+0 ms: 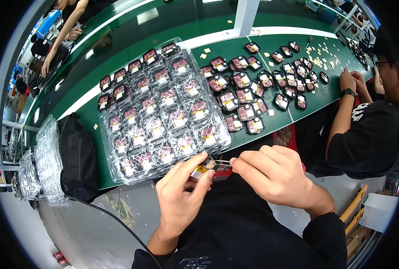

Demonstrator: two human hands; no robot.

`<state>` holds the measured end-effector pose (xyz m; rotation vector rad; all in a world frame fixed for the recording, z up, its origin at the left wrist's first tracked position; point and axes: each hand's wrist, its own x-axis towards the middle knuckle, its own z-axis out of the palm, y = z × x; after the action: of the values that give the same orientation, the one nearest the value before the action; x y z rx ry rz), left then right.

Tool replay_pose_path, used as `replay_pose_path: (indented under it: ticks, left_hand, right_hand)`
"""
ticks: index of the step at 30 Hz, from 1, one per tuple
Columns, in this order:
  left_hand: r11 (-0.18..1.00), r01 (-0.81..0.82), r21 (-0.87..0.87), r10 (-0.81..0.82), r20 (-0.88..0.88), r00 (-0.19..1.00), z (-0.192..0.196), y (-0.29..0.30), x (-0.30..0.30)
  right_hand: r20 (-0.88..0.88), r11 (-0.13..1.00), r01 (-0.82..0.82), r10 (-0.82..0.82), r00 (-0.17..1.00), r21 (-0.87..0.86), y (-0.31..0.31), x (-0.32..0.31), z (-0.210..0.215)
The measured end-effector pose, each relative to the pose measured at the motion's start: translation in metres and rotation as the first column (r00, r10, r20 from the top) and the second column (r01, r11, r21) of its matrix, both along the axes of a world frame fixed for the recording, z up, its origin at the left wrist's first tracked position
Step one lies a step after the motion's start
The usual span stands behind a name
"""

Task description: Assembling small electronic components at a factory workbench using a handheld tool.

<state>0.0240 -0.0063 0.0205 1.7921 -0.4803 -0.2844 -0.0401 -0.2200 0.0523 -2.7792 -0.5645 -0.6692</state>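
Note:
My left hand (pixel 178 193) pinches a small electronic unit (pixel 200 171) between thumb and fingers, close to my body at the table's front edge. The unit shows a white and yellow part like a battery; my fingers hide much of it. In my right hand (pixel 273 177) is a pair of metal tweezers (pixel 223 162), their tips reaching to the unit. A small pale beige piece (pixel 211 164) sits at the tips; whether they grip it I cannot tell. Just beyond my left hand lies a stack of clear plastic trays (pixel 106 154) with rows of similar black-cased units.
Several loose black-cased units (pixel 243 80) cover the green table (pixel 316 101) right of the trays. Small beige pieces (pixel 325 56) lie scattered farther right. A black bag (pixel 77 157) and clear plastic packaging (pixel 49 161) are at left. A co-worker (pixel 365 130) sits at right.

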Motion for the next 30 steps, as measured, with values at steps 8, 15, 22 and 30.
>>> replay_pose_path:
  ticks: [8,15,22,30]
  left_hand:
    - [1.000,-0.014,-0.024,0.012,-0.057,0.998,0.000,0.002,-0.002]
    - [1.000,-0.013,-0.015,0.013,-0.031,0.999,0.002,-0.001,-0.002]
    - [1.000,-0.010,-0.023,0.008,-0.075,0.997,0.002,0.002,-0.004]
    - [0.999,-0.031,-0.033,0.029,-0.054,0.998,0.000,0.001,-0.004]
  right_hand:
    - [-0.078,0.975,-0.030,0.048,0.996,0.220,-0.011,0.004,-0.006]
    - [0.014,1.000,0.008,-0.007,1.000,-0.026,0.002,-0.003,0.005]
    - [-0.083,0.973,-0.074,0.094,0.992,0.219,-0.017,0.003,-0.006]
    - [0.026,0.998,-0.046,0.045,0.999,0.044,-0.006,-0.001,-0.002]
